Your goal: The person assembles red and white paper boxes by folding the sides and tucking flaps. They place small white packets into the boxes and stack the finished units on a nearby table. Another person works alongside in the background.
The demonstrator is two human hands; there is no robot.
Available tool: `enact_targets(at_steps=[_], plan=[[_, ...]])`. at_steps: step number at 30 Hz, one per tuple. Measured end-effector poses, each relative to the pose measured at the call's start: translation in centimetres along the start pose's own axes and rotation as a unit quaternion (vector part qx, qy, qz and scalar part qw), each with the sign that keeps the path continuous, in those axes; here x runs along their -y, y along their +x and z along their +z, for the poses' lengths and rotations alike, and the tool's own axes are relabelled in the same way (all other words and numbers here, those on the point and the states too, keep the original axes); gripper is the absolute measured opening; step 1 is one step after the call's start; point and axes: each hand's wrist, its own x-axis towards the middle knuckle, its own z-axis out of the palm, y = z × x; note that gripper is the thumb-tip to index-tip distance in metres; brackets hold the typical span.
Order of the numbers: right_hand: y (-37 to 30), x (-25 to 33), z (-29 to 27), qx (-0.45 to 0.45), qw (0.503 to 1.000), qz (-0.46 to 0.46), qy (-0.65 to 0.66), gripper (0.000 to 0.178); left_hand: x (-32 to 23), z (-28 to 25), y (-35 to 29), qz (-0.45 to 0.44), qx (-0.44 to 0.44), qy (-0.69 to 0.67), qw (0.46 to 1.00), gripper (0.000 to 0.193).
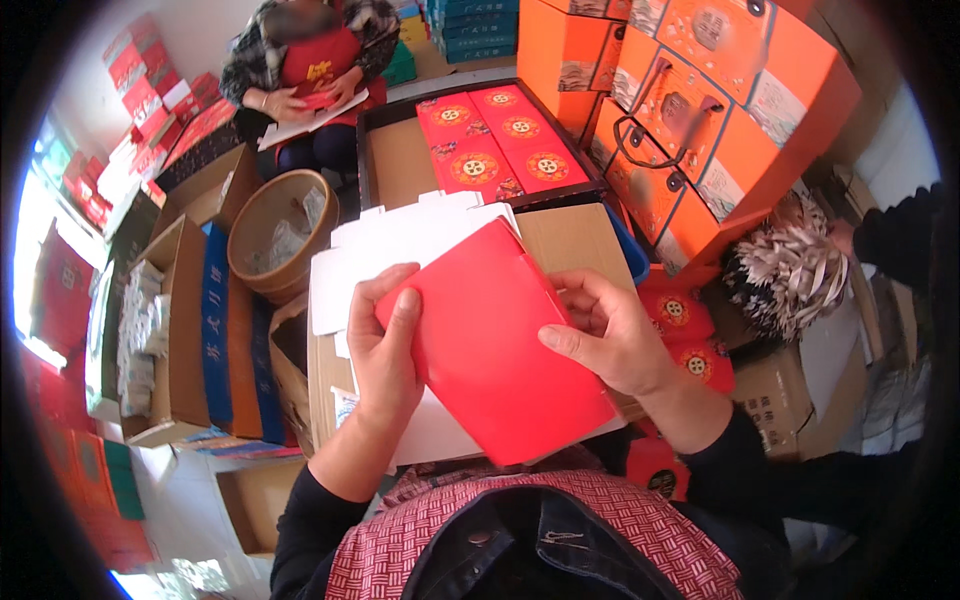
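Note:
I hold a flat red cardboard box blank (490,350) in front of my chest, tilted, red side up. My left hand (385,345) grips its left edge with the thumb on top. My right hand (605,335) clasps its right edge, fingers curled at the fold. Under it lies a stack of white flat box blanks (400,240) on a brown carton (575,240).
A dark tray (375,150) with red patterned boxes (495,145) lies ahead. Orange gift boxes with handles (700,110) are stacked at the right. A round brown tub (275,235) and open cartons (170,340) stand at the left. A person (310,70) sits opposite, folding red card.

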Motion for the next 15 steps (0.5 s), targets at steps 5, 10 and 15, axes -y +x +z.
enact_targets(at_steps=[5,10,15], plan=[[1.7,4.5,-2.9,0.145,0.978,-0.041,-0.146,0.052,-2.7,-1.8,0.9,0.001,0.206,0.275,0.939,0.028],[1.7,3.4,-1.9,0.231,0.930,-0.135,-0.252,0.050,-1.0,-1.2,-1.0,-0.015,0.274,0.156,0.949,0.064],[1.4,2.8,-1.6,0.233,0.947,-0.070,-0.209,0.050,-0.1,-1.9,-1.5,-0.030,0.273,0.146,0.951,0.062]])
